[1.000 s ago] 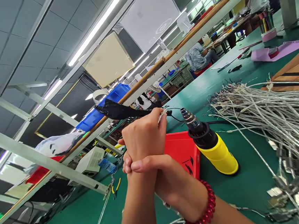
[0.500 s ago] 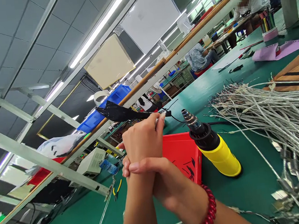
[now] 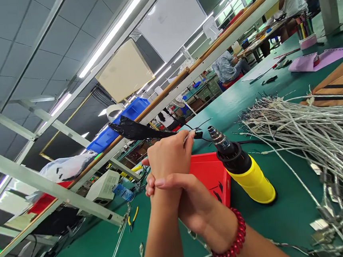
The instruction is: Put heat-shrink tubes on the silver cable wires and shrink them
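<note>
Fingers of the left hand (image 3: 169, 154), in the head view, pinch a small wired black piece (image 3: 199, 135) just right of centre, long axis nearly level, free end pointing right; the right hand (image 3: 194, 202) is wrapped round the left wrist (image 3: 166, 201); beside them, a yellow heat gun (image 3: 254, 181) slants, its nozzle (image 3: 218, 136) toward the upper left.

No wording, brand, number or sign can be read in this view. The blue can (image 3: 123, 192) on the green bench (image 3: 88, 247) bears pale print-like markings, too small and blurred to make out. Dark marks also show on the whitish plastic bag (image 3: 68, 164), though whether they are lettering cannot be told.
</note>
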Tool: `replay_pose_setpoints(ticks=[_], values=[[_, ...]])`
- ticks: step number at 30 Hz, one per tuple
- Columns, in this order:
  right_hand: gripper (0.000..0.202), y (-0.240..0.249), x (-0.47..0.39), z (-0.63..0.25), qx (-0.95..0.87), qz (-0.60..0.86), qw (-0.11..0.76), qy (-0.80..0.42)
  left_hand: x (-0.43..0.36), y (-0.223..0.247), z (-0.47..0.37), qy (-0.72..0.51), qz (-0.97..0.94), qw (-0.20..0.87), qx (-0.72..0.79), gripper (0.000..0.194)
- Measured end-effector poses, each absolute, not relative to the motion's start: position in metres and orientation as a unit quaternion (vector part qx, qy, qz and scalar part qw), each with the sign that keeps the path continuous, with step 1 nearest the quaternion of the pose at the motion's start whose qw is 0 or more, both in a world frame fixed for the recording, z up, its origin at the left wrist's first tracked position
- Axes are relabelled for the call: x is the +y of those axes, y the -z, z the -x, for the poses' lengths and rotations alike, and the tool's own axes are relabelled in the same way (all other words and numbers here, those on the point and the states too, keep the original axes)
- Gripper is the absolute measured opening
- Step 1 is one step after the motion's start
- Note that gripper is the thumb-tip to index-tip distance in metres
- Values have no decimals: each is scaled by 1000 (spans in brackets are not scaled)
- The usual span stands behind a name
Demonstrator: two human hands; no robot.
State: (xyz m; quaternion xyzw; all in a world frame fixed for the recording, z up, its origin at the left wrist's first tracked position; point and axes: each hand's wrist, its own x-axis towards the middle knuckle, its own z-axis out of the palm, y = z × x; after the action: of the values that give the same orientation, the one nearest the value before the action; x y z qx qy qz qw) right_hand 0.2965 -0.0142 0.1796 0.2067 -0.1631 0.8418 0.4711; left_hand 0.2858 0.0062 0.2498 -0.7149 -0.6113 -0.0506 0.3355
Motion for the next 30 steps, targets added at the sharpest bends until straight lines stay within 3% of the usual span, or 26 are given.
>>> replay_pose_setpoints(ticks=[22, 30], values=[[34, -181, -13, -301, -143, -160, 498, -840, 16, -243, -285, 97, 752, 319, -568, 25], [41, -182, -13, -297, -91, -112, 530, -835, 26, -241, -288, 24, 787, 269, -554, 32]])
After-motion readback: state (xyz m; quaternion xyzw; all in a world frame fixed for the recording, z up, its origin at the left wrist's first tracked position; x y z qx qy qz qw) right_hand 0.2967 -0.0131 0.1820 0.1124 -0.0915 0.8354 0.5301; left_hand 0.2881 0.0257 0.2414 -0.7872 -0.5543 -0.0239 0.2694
